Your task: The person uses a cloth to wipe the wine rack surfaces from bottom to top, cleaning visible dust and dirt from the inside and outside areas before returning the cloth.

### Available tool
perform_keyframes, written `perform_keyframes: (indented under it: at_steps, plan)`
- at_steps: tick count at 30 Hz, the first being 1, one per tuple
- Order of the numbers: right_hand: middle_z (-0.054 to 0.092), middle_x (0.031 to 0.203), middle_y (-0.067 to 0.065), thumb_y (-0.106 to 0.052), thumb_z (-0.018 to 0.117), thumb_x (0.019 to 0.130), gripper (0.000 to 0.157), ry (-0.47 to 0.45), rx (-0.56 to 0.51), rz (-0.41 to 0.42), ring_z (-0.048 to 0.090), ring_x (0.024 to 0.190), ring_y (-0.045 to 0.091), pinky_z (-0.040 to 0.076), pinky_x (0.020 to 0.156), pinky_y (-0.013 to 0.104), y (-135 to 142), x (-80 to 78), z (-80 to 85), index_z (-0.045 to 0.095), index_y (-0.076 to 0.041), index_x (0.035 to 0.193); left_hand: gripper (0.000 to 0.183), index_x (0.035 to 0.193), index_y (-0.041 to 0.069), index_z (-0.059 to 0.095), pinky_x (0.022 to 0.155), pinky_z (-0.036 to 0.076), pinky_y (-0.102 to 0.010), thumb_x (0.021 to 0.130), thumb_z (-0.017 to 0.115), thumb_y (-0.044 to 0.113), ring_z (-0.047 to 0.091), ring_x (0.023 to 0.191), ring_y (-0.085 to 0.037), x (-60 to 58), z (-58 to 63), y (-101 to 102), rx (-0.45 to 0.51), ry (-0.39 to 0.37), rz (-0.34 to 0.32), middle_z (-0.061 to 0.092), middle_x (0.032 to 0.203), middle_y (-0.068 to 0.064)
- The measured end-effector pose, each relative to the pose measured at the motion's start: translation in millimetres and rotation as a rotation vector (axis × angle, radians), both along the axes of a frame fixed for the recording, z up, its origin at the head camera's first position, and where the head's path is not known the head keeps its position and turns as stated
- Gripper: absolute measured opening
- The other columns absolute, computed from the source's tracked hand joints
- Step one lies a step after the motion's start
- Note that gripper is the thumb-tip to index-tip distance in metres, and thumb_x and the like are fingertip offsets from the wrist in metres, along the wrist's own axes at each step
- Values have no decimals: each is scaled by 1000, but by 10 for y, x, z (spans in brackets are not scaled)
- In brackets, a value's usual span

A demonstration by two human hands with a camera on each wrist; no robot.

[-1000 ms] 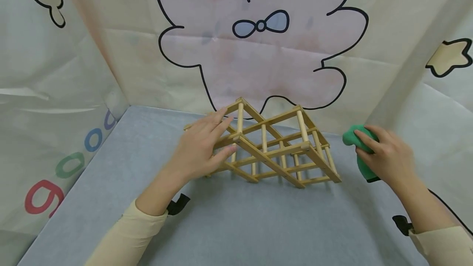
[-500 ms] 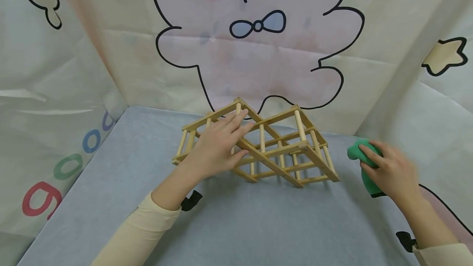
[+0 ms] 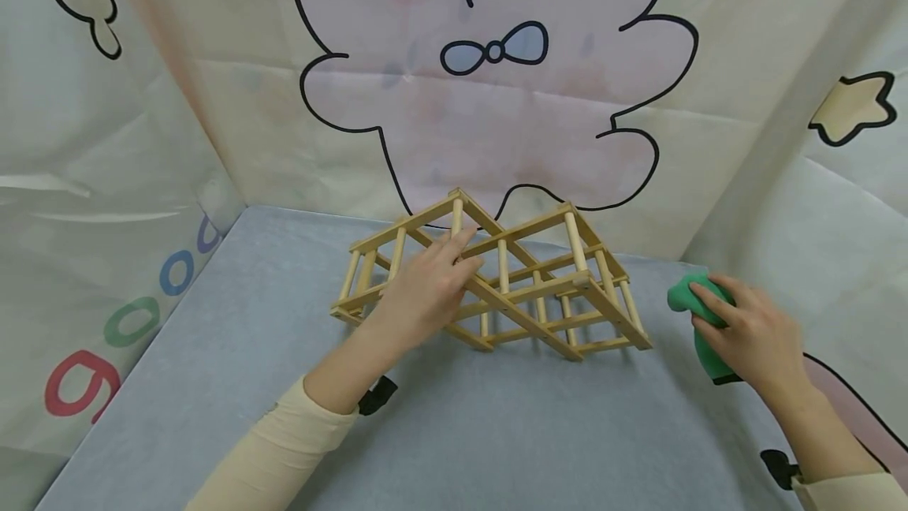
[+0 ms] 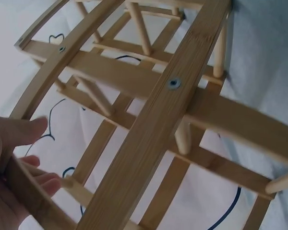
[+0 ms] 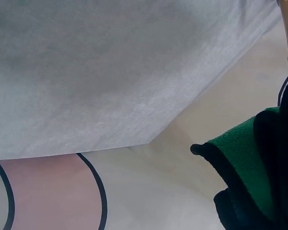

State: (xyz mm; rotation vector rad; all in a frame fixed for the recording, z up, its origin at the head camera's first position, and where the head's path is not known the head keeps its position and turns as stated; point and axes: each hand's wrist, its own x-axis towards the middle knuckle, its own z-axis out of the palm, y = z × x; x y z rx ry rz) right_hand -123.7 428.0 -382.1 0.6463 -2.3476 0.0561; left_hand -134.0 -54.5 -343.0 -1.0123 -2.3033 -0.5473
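A folding rack (image 3: 525, 320) of pale wooden slats and round dowels stands on the table in the head view, its crossed slats spread in a zigzag. Over its left part, my left hand (image 3: 426, 282) has its thumb and fingers around a slat. The left wrist view shows the thumb (image 4: 26, 132) and curled fingertips on either side of that wood, with screw heads at the slat joints. Off to the right, apart from the rack, my right hand (image 3: 762, 330) holds a bunched green cloth (image 3: 686, 295). Its dark-edged folds (image 5: 245, 153) fill the lower right of the right wrist view.
Grey-blue fabric (image 3: 482, 448) covers the table. A printed backdrop (image 3: 248, 117) with a cartoon animal rises right behind the rack, and side walls close in the left and right. Black pieces (image 3: 377, 396) sit at both wrists.
My left hand has slid right along the rack, and its spread fingers have closed onto a slat. The right hand has shifted slightly right and down with the green cloth.
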Motion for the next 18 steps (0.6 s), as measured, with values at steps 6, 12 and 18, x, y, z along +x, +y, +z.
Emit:
perform_keyframes:
  at_steps: [6,12,18]
  plan:
    - [69,119,22,-66,35,106,77,-6,-10,-9,66,86,47,43,35,50,-1,4,-22,79,-2,111,31,104,-2,73,108,52,-44,84,66,-25,64,124,-43,6,-85,57,107,25,-1,59,143,-28]
    - [69,118,22,-64,36,107,77,0,-11,-3,66,85,47,44,36,49,16,8,-41,79,-1,110,28,98,-2,73,112,49,-41,85,64,-26,65,123,-42,-45,-178,78,158,109,-10,65,135,-27]
    - [69,118,24,-65,35,107,78,-3,-14,-6,66,86,48,48,40,56,22,16,-49,79,0,111,40,96,-2,73,112,49,-39,76,56,-33,66,121,-42,-132,-239,15,255,158,-49,68,129,-25]
